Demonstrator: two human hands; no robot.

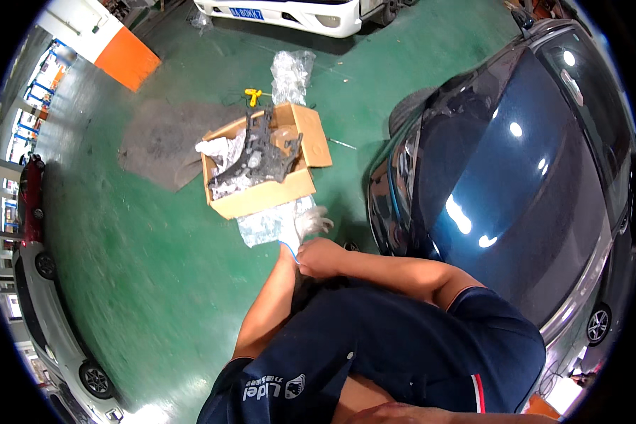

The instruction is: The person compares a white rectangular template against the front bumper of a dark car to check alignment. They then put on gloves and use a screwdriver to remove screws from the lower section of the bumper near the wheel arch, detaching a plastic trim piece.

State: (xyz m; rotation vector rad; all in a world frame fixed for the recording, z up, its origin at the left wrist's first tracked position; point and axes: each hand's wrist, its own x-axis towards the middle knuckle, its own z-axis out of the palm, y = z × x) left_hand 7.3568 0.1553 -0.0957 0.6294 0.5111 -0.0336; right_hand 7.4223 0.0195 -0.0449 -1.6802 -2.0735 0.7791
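My left hand [312, 220] is in a work glove with a white back, greyish fingers and a blue-edged cuff [288, 244]. Its gloved fingers point away to the right and look spread, with nothing seen in them. My bare right hand [319, 257] is closed beside the left wrist, pinching the glove's cuff. Just beyond both hands, a pale plastic sheet [258, 225] lies on the floor. An open cardboard box [265, 199] stands behind it, holding a black plastic car part [263, 152] and crumpled white wrapping [222, 152].
A dark blue car [502, 184] stands close on my right. Beyond the box lie a yellow power tool [254, 96] and clear plastic wrap [292, 74]. A dark mat [162, 141] is left of the box. A white vehicle [304, 15] stands ahead; a silver car [60, 311] is far left.
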